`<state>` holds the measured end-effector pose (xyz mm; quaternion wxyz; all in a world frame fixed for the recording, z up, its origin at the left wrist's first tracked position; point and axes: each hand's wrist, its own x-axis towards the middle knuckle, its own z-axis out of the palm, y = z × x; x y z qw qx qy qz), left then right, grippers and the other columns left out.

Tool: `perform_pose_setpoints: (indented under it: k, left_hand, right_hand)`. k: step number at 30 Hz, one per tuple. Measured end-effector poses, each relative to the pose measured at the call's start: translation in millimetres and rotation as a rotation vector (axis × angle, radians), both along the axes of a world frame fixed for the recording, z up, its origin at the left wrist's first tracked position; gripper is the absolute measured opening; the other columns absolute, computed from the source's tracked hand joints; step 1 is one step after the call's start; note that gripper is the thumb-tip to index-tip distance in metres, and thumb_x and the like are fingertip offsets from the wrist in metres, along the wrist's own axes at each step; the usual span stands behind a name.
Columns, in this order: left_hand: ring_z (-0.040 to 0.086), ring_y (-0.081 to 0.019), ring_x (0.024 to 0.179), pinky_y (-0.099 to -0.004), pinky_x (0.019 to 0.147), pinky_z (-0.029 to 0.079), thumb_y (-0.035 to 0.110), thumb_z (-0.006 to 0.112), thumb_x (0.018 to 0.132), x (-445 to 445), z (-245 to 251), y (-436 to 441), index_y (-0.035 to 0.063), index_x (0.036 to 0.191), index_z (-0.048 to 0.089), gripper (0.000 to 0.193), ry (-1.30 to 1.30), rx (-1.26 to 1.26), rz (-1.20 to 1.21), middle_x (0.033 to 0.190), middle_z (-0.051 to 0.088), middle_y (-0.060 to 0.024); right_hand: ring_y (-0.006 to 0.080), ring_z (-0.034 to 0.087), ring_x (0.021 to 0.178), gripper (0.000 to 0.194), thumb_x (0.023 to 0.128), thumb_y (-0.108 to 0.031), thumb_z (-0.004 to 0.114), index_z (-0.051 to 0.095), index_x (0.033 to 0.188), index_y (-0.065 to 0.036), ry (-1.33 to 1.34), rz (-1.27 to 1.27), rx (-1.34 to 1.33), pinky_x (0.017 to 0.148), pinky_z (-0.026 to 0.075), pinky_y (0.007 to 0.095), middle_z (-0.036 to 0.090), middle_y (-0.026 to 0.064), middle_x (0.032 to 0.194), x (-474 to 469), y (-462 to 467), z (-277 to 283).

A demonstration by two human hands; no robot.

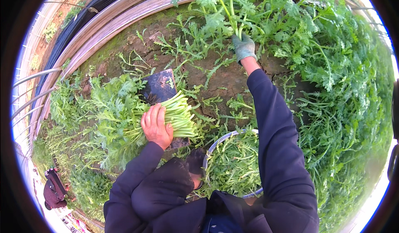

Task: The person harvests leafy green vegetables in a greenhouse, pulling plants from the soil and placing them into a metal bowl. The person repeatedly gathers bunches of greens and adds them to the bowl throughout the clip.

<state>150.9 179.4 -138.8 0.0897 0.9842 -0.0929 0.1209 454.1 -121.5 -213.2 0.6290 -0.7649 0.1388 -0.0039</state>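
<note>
My bare left hand (156, 126) rests over a thick bundle of cut leafy greens (179, 117), its pale stem ends pointing right and its feathery leaves spreading left. Under the bundle lies a dark flat board (160, 84), partly covered by the stems. Farther forward, my right hand (244, 48), in a grey-green glove, grips several green stems (232, 13) with lobed leaves, held upright at the edge of the standing plants. Whether those stems are cut or rooted cannot be made out.
A round tub (215, 145) full of leafy trimmings stands by my knee. Dense standing greens (339, 77) fill the right side. Bare soil (215, 86) with scattered leaves lies between. A wooden edging (124, 20) curves along the far left. Another person (54, 189) is low at the left.
</note>
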Motion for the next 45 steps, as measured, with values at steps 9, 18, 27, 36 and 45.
perform_pose_setpoints:
  k: [9, 18, 27, 36, 45]
  left_hand:
    - [0.046, -0.036, 0.131, -0.0543, 0.111, 0.027, 0.032, 0.048, 0.092, 0, 0, 0, 0.0046, 0.137, 0.05, 0.053, -0.005, -0.004, 0.0, 0.143, 0.049, -0.016]
    - [0.046, -0.0362, 0.131, -0.0549, 0.111, 0.027, 0.033, 0.049, 0.091, -1, -1, 1, 0.0054, 0.138, 0.049, 0.055, 0.002, -0.007, 0.009, 0.144, 0.049, -0.0153]
    - [0.046, -0.0364, 0.13, -0.0546, 0.11, 0.028, 0.033, 0.048, 0.092, 0, 2, 0, 0.006, 0.139, 0.048, 0.054, 0.016, -0.021, 0.01, 0.143, 0.049, -0.0156]
    - [0.046, -0.0375, 0.13, -0.0544, 0.11, 0.027, 0.033, 0.044, 0.094, 0, 4, 0, 0.0038, 0.138, 0.048, 0.053, 0.031, -0.024, 0.002, 0.142, 0.049, -0.017]
    - [0.045, -0.0384, 0.131, -0.0544, 0.11, 0.026, 0.033, 0.043, 0.094, 1, 5, 1, 0.0015, 0.139, 0.047, 0.055, 0.054, -0.001, -0.009, 0.144, 0.048, -0.0182]
  right_hand:
    - [0.0375, 0.066, 0.105, 0.05, 0.09, -0.05, 0.062, 0.071, 0.114, -0.006, 0.297, 0.227, -0.769, 0.089, 0.05, 0.0441, 0.071, 0.0205, 0.108, 26, -11, 23]
    - [0.038, 0.065, 0.107, 0.045, 0.087, -0.041, 0.066, 0.068, 0.119, -0.009, 0.061, 0.039, -0.288, 0.09, 0.051, 0.0421, 0.069, 0.0203, 0.114, 40, 39, -28]
    - [0.0383, 0.063, 0.111, 0.041, 0.09, -0.042, 0.059, 0.068, 0.119, -0.014, 0.175, 0.218, -0.759, 0.091, 0.051, 0.047, 0.068, 0.0174, 0.119, 43, 48, -28]
    - [0.0409, 0.067, 0.1, 0.046, 0.085, -0.04, 0.067, 0.068, 0.116, -0.005, -0.033, 0.032, -0.357, 0.088, 0.051, 0.0442, 0.071, 0.0222, 0.105, 61, 57, -14]
    - [0.0392, 0.065, 0.109, 0.051, 0.084, -0.04, 0.072, 0.066, 0.121, -0.005, 0.273, 0.247, -0.461, 0.092, 0.051, 0.0423, 0.069, 0.0236, 0.115, 90, 93, -28]
